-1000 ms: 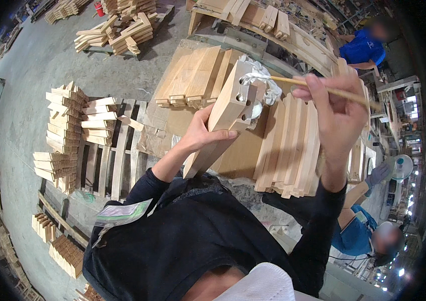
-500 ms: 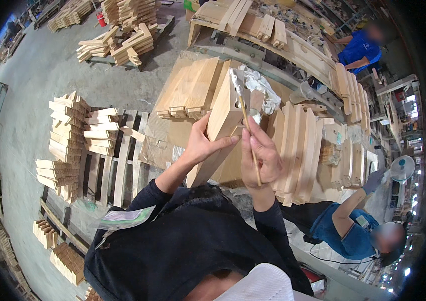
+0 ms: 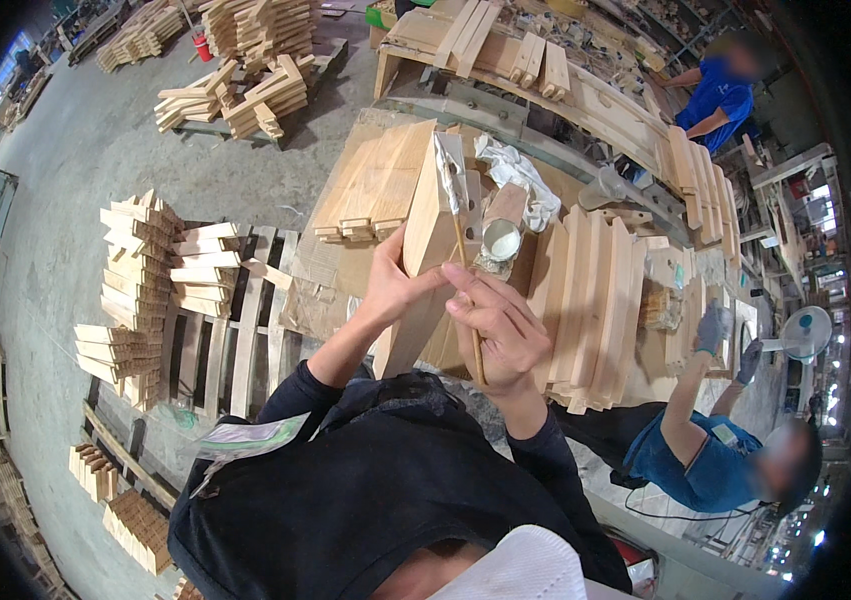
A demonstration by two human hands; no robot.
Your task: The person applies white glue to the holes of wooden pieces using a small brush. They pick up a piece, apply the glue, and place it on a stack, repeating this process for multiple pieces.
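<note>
A long wood block [image 3: 417,240] tilts up in front of the person's chest. The left hand [image 3: 393,285] grips its side. The right hand [image 3: 503,328], bent fingers near the left thumb, pinches a thin stick [image 3: 478,358] pointing up along the block's end. A cup [image 3: 501,240] of white stuff is near.

A white fan [image 3: 803,334] stands near a person in a teal shirt [image 3: 685,465], while a red bucket [image 3: 202,47] sits on the grey floor [image 3: 75,150] beside stacked wooden pieces [image 3: 263,32].
</note>
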